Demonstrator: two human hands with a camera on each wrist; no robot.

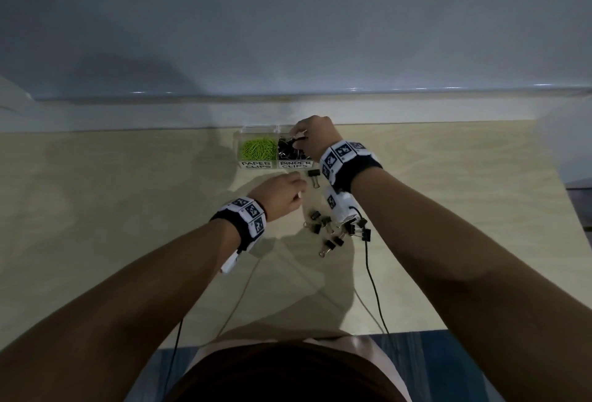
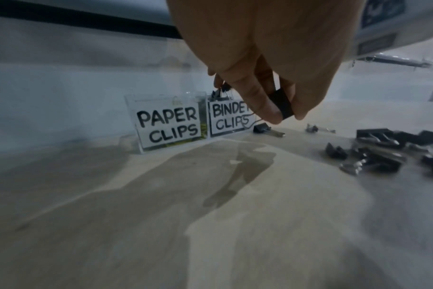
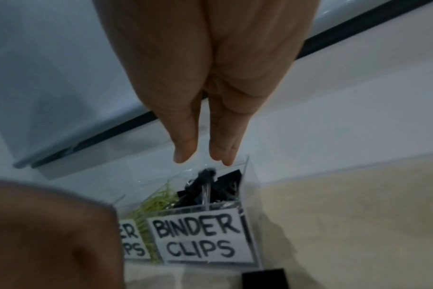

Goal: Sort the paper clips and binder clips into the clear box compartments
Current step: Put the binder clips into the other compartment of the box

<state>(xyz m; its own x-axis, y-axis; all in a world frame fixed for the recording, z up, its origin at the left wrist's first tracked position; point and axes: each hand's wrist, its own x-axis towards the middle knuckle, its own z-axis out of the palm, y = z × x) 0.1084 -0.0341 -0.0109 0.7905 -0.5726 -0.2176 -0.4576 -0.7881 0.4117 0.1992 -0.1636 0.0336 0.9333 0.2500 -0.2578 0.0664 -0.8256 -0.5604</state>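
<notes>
The clear box (image 1: 241, 145) stands at the table's far edge. Its left compartment holds green paper clips (image 1: 259, 149) and its right one black binder clips (image 1: 288, 151). My right hand (image 3: 203, 160) hangs over the right compartment with its fingers straight and slightly apart; a blurred binder clip (image 3: 207, 175) lies just under the tips. In front of the box my left hand (image 2: 286, 117) pinches a black binder clip (image 2: 281, 105) between thumb and fingers. A lone binder clip (image 1: 314, 174) lies beside the box's labelled front.
Several binder clips (image 1: 336, 228) lie in a loose pile on the wooden table (image 1: 128, 209), near my right forearm. Black cables (image 1: 371, 283) run from the wrists over the front edge. A pale wall ledge (image 1: 128, 99) rises right behind the box.
</notes>
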